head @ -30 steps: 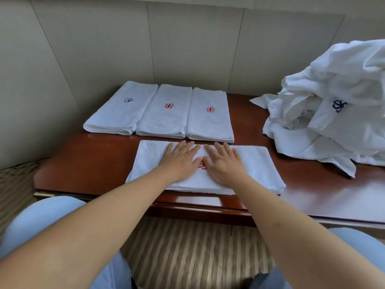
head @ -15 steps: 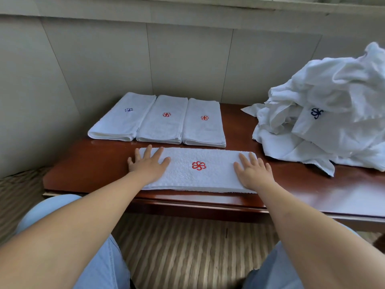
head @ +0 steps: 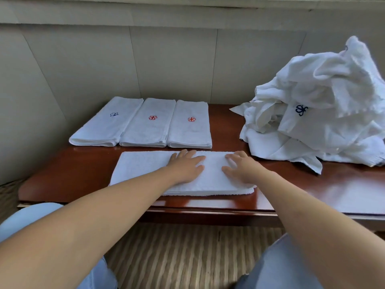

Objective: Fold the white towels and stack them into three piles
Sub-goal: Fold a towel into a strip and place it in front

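Observation:
A folded white towel (head: 143,170) lies crosswise near the front edge of the brown table (head: 343,188). My left hand (head: 185,166) rests flat on its middle, fingers spread. My right hand (head: 242,167) lies flat on its right part, fingers apart. Neither hand grips anything. Behind it three folded towels sit side by side: the left one (head: 108,124) with a blue emblem, the middle one (head: 149,124) and the right one (head: 190,124) with red emblems. A heap of unfolded white towels (head: 325,113) fills the table's right side.
A pale panelled wall (head: 166,63) stands right behind the table. Striped flooring (head: 183,255) shows below the table's front edge, with my knees in light blue trousers at both lower corners.
Both hands were at the front towel's two ends half a second ago; now the left is at its middle and the right just beside it. The red emblem on it no longer shows.

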Tool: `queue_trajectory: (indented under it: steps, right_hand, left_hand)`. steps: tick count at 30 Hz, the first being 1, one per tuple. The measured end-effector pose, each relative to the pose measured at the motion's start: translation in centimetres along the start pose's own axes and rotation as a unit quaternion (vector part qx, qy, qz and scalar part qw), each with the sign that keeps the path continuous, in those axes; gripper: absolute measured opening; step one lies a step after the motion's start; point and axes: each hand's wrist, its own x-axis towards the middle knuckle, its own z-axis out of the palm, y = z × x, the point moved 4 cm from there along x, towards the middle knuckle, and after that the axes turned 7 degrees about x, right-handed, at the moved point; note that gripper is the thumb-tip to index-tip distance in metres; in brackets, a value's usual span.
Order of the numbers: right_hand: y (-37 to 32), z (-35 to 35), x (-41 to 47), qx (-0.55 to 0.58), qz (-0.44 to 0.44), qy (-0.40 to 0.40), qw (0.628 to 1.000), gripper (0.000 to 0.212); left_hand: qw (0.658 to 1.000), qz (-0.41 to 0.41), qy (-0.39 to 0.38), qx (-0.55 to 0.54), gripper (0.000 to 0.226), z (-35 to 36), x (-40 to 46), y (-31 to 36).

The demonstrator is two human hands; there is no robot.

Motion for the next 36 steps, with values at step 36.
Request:
queue_trajectory:
  steps: [36]
  right_hand:
    - [-1.1,-7.7,-5.0,0.282,0.096,-0.167,0.940,0.019]
  left_hand:
    - [0.974,0.065,0.052,-0.210,0.018,-16.7,1.6,3.0]
